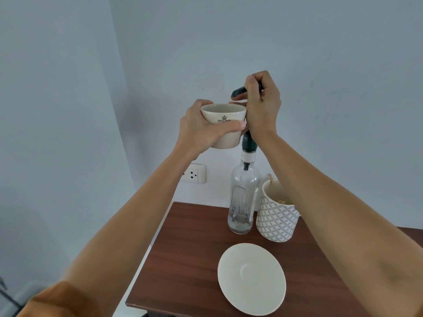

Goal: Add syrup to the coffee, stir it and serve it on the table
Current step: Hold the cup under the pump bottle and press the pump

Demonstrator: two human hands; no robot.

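My left hand (201, 131) grips a cream coffee cup (225, 115) with a crown logo and holds it up in the air, just under the dark spout of the pump. A clear glass syrup bottle (243, 197) stands on the brown wooden table (183, 259), nearly empty. My right hand (263, 106) is closed around the bottle's black pump head (238, 91), above the dark collar. A cream saucer (251, 279) lies on the table below, with nothing on it. The coffee inside the cup is hidden by the rim.
A patterned white-and-grey holder (277, 218) with wooden stirrers stands right of the bottle. A wall socket (194, 173) sits on the pale wall behind. The table's left edge (146, 259) runs close to the saucer.
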